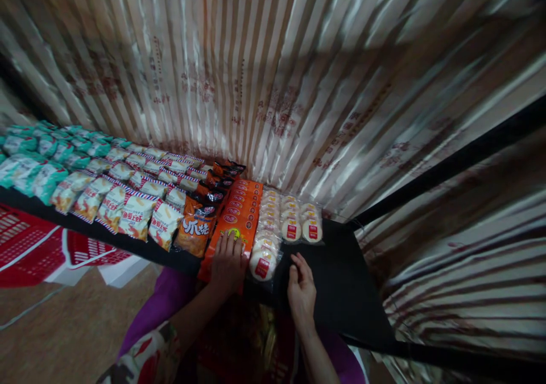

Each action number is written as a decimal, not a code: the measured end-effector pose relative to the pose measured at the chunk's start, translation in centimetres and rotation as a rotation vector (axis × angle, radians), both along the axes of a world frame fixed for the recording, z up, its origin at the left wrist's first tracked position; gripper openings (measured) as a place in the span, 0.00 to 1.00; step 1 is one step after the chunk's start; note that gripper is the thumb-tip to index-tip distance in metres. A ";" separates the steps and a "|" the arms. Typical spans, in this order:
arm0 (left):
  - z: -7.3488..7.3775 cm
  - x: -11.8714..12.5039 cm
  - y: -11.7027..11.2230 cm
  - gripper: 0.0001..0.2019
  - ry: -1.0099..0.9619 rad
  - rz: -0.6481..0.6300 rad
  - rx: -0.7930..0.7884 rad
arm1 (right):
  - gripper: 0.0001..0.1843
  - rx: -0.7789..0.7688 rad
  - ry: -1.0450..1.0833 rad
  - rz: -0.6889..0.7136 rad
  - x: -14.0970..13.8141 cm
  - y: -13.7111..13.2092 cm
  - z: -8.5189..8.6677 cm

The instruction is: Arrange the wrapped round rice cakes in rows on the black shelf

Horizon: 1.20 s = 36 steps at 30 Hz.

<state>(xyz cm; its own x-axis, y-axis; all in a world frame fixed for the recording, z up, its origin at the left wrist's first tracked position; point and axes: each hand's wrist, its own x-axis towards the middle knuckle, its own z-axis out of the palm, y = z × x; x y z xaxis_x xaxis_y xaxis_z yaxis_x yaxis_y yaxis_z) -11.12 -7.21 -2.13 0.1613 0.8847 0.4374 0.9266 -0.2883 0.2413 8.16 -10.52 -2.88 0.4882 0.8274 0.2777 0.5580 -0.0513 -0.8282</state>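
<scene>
My left hand (227, 261) lies flat, fingers together, on the front orange packet (239, 216) of a row on a black shelf (345, 281). My right hand (301, 290) rests on the bare black shelf, fingers loosely stretched, just right of the front round white cake pack with a red label (262, 264). It holds nothing that I can see. More round white cakes (294, 219) sit in rows behind it.
Left of the orange packets stand rows of orange-brown snack bags (194, 230), white striped bags (136, 213) and teal bags (29, 173). A striped shiny curtain (273, 77) hangs behind the shelf. Red baskets (34, 247) sit low at the left.
</scene>
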 end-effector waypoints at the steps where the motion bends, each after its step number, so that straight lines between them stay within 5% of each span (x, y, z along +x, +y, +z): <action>1: 0.0 0.0 0.0 0.17 0.007 -0.006 0.002 | 0.22 -0.007 0.015 -0.008 0.1 -0.6 -0.4; 12: 0.5 0.2 0.0 0.17 0.041 0.007 0.036 | 0.21 0.025 0.055 -0.008 -0.3 -3.5 -0.9; 21: 1.6 0.3 0.3 0.20 0.035 -0.034 -0.104 | 0.18 0.105 0.043 0.008 0.6 -5.8 -2.2; 27: 2.6 2.2 -0.9 0.19 -0.029 -0.095 -0.119 | 0.19 0.102 0.065 0.037 0.8 -5.8 -2.7; 36: 0.2 5.1 -3.3 0.22 -0.063 -0.266 -0.067 | 0.20 0.046 0.077 0.080 -0.5 -4.9 -2.0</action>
<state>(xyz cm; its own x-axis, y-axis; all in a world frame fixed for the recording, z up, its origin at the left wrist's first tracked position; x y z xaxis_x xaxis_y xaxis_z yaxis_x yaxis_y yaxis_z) -5.98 -10.52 -1.96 0.3657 0.8423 0.3959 0.8033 -0.5005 0.3228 7.67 -15.38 -4.84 0.4430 0.8516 0.2803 0.4930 0.0297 -0.8695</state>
